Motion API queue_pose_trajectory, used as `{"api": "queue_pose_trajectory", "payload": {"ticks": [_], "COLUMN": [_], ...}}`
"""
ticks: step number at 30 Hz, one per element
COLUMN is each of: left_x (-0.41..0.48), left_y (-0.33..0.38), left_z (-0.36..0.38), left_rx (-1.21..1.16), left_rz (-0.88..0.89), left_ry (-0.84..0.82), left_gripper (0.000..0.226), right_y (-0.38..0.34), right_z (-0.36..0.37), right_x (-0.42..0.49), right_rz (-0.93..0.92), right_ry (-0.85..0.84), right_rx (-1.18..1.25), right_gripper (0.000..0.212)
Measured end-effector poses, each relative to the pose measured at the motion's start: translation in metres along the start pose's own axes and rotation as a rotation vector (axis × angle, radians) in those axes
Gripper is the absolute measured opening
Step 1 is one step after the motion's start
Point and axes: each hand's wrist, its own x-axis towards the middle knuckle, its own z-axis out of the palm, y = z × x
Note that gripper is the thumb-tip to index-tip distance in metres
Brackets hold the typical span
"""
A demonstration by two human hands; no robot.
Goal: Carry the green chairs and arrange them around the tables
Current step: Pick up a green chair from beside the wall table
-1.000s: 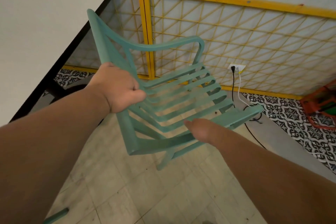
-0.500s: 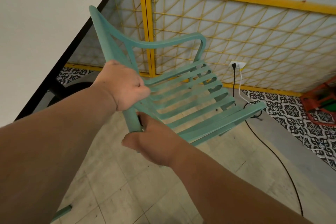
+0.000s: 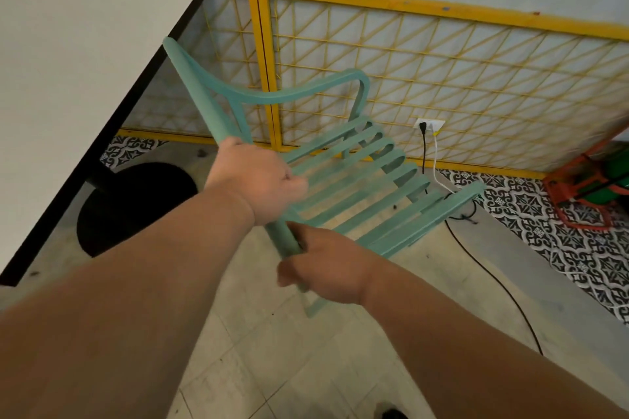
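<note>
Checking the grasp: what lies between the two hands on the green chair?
Head view: only a short stretch of side rail of the green chair shows between the left hand and right hand, both gripping it.

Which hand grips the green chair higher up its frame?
The left hand, curled round a post of the green chair; the right hand grips that post below it.

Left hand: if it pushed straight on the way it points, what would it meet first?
The left hand grips the chair, so its slats come first; beyond, probably the lattice.
</note>
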Motion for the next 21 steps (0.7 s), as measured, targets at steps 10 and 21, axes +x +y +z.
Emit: {"api": "queue_pose_trajectory", "payload": {"ticks": [10, 21], "left_x": [0.015, 0.028], "left_y": [0.067, 0.032], "left_z": [-0.006, 0.000], "left_rx": [0.015, -0.423], "left_rz": [-0.001, 0.116], "left_ry": [0.063, 0.089], "left_gripper": [0.044, 0.043], "right_y": [0.039, -0.009], "right_z": [-0.041, -0.046], "right_x": [-0.031, -0.018], "right_rz": [0.083, 0.066], "right_ry": [0.005, 0.161], "right_rx": [-0.058, -0.021], "right_gripper": [0.078, 0.025]}}
